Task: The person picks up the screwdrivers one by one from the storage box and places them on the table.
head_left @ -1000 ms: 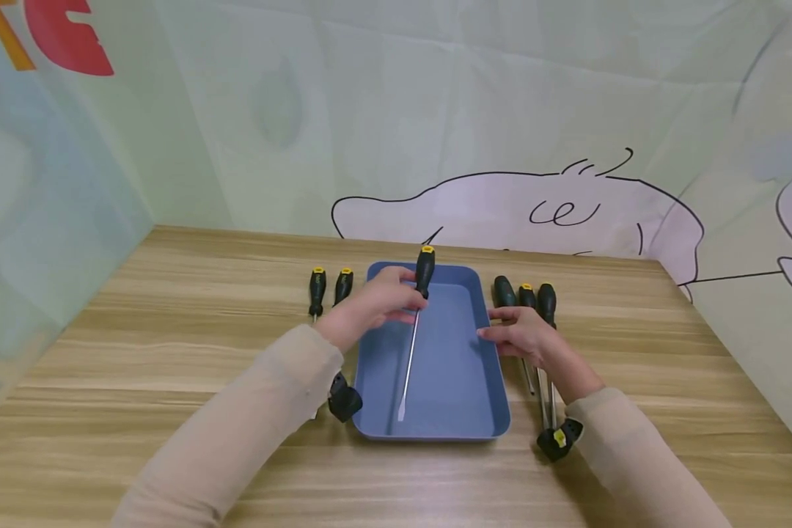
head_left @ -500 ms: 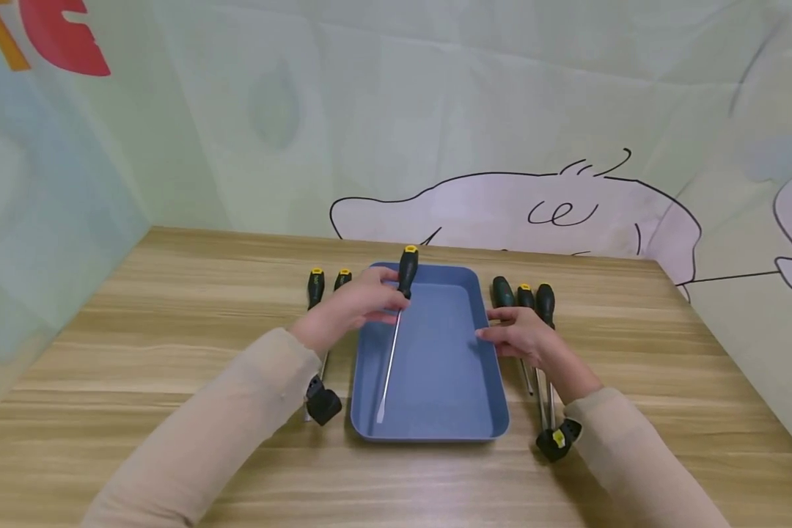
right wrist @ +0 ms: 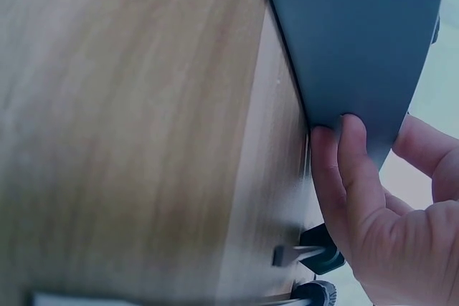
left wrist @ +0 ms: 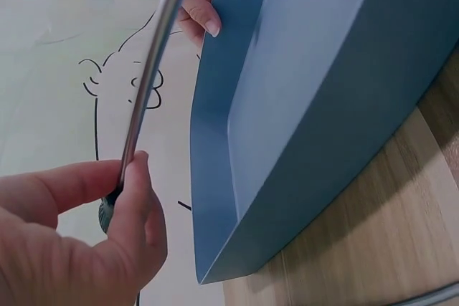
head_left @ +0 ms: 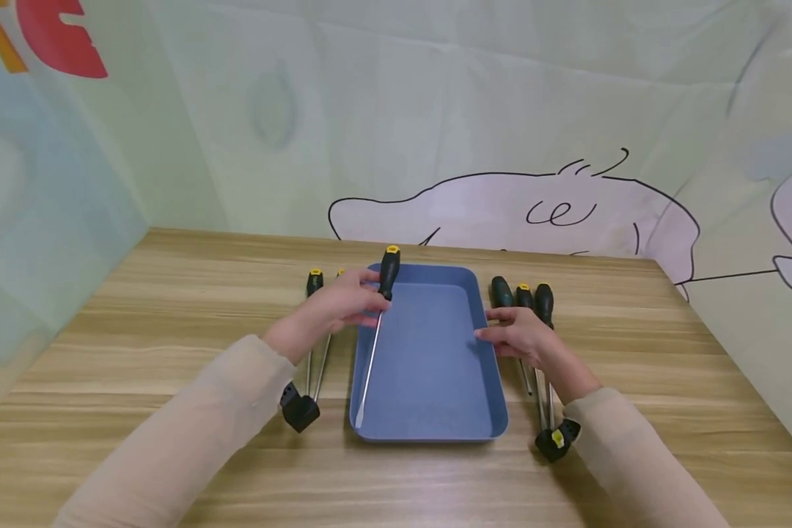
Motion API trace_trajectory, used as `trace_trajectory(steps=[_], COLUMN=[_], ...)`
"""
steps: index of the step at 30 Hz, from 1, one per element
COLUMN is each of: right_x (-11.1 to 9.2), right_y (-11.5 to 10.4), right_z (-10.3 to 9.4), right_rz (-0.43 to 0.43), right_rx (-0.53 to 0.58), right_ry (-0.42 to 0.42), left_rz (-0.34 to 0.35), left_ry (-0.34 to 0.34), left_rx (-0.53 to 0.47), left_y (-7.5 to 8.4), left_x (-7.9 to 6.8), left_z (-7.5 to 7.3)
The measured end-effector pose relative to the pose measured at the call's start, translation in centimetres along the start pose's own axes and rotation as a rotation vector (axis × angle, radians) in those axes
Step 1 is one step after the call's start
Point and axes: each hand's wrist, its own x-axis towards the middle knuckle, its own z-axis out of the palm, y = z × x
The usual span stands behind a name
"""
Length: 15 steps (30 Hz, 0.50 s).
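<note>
My left hand [head_left: 336, 304] pinches a long flat-bladed screwdriver [head_left: 389, 273] where its black, yellow-capped handle meets the shaft. The screwdriver is over the left side of a blue rectangular tray [head_left: 429, 359], handle away from me and blade toward the near left corner. The left wrist view shows thumb and fingertips on either side of the shaft [left wrist: 149, 69]. At the tray's right wall, my right hand [head_left: 521, 336] grips the rim, thumb inside and fingers outside. In the right wrist view the fingers [right wrist: 358, 155] lie against the outer wall.
Left of the tray lie two screwdrivers [head_left: 314, 282], partly covered by my left arm. On the right, a dark green-handled screwdriver [head_left: 501, 292] lies beside two black-handled screwdrivers [head_left: 544, 301], partly behind my right hand. A printed cloth [head_left: 396, 132] hangs behind the wooden table [head_left: 171, 315].
My left hand has carried the screwdriver leftward, from over the tray's middle to its left side. The right hand has stayed on the tray's right wall.
</note>
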Motion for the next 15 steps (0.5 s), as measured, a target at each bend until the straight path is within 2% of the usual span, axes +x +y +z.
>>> trace_trajectory(steps=[9,15], right_x=[-0.03,0.07], right_y=[0.03,-0.03], right_z=[0.07,0.06], right_rz=[-0.001,0.005], right_rx=[0.0,-0.002], right_ry=[-0.007,-0.005], left_rz=[-0.004,0.017], left_ry=[0.011,0.008], left_rx=[-0.005,-0.024], left_y=[0.23,0.01], left_x=[-0.29,-0.53], left_z=[-0.48,-1.05])
